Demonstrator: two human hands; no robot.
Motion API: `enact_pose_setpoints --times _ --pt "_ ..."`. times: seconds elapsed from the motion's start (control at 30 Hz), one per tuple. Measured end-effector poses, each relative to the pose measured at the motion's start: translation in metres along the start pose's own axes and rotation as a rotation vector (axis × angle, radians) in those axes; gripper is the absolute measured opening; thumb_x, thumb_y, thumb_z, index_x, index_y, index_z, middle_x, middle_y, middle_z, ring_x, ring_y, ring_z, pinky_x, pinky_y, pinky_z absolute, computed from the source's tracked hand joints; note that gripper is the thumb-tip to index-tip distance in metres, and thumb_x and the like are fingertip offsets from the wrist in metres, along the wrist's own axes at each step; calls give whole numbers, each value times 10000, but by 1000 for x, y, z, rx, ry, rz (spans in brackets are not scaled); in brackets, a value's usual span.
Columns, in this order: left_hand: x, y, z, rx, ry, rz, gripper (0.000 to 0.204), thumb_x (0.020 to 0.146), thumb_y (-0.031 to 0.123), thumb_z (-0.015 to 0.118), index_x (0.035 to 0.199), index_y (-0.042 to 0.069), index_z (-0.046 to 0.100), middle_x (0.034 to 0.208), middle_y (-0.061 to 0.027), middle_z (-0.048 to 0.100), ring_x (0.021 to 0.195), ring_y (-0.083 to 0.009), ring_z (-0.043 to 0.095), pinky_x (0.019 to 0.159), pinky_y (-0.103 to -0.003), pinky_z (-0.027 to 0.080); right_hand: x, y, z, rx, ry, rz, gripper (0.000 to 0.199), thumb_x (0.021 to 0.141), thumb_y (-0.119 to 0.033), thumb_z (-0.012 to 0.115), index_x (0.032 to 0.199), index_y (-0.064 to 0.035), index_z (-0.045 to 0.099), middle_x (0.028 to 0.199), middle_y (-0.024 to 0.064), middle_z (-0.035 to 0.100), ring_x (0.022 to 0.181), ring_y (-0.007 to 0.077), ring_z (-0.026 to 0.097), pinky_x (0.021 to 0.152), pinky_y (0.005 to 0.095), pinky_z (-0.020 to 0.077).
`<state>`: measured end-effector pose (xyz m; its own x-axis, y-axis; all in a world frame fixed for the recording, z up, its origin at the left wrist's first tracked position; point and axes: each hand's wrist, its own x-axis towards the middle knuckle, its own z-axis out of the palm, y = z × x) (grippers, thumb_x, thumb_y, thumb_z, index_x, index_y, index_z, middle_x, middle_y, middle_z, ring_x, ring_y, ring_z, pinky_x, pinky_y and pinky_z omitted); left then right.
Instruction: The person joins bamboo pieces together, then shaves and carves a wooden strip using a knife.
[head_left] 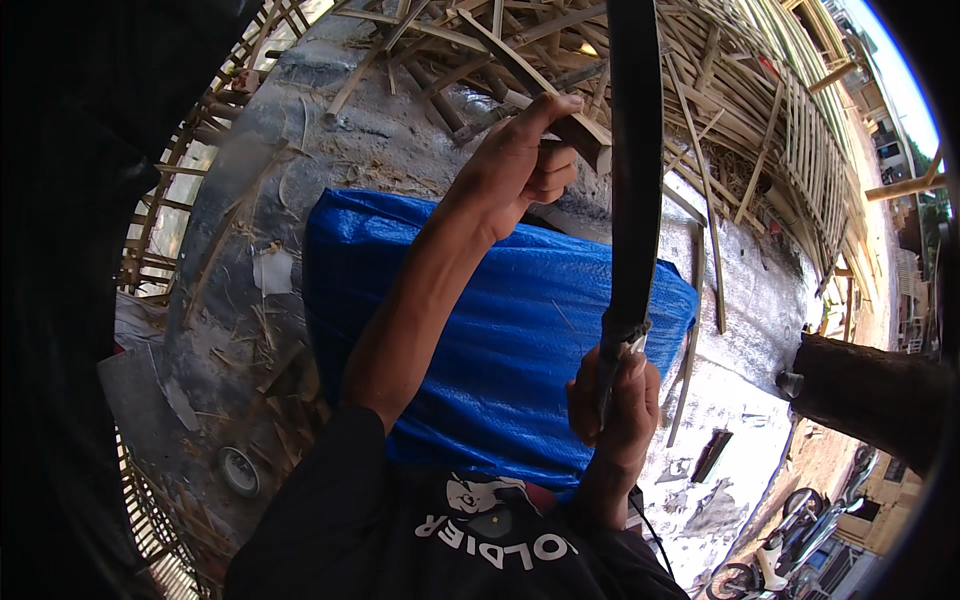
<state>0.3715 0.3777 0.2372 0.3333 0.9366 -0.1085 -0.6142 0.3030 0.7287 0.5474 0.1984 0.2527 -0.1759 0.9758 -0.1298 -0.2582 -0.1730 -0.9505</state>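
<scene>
A long dark-bladed machete (636,180) stands upright in front of me, its blade running past the top edge of the view. My right hand (618,398) is closed around its handle. To the left of the blade, my left hand (535,150) is closed on a split bamboo piece (592,140), with the thumb lying along its top. The piece's cut end is close beside the blade; I cannot tell whether they touch. A blue tarp (460,330) is spread across my lap beneath both forearms.
Bamboo strips (720,90) are heaped ahead and to the right. A thick dark post (870,395) stands at the right. Shavings and a round roll (239,470) lie on the grey ground at left. A motorcycle (790,545) is at the lower right.
</scene>
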Motion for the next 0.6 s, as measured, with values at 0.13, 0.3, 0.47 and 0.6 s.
enact_pose_setpoints --times 0.13,0.3,0.47,0.6 --pt "0 -1 -2 -1 -9 1 350 927 404 611 728 189 420 528 103 221 447 -29 215 422 -243 157 0 1 -5 -46 -34 -17 535 1069 -440 344 791 -12 504 481 37 419 303 82 353 284 214 272" --pt "-3 -6 -3 1 48 24 313 936 384 623 743 198 462 507 115 213 420 -20 207 394 -217 151 -1 3 -9 -75 -39 3 519 1073 -418 347 785 -16 500 485 39 426 308 82 361 286 216 270" --pt "-1 -9 -9 40 80 48 339 930 390 621 730 189 434 513 105 234 426 -23 225 400 -230 161 -10 9 -10 -94 -26 29 508 1078 -400 344 775 -23 499 479 37 428 317 82 378 295 218 276" --pt "0 -10 -10 110 77 66 362 928 397 610 722 177 408 518 95 256 425 -28 237 401 -242 157 -15 10 -10 -119 10 70 511 1074 -415 349 770 -31 496 474 32 426 323 83 387 302 219 280"
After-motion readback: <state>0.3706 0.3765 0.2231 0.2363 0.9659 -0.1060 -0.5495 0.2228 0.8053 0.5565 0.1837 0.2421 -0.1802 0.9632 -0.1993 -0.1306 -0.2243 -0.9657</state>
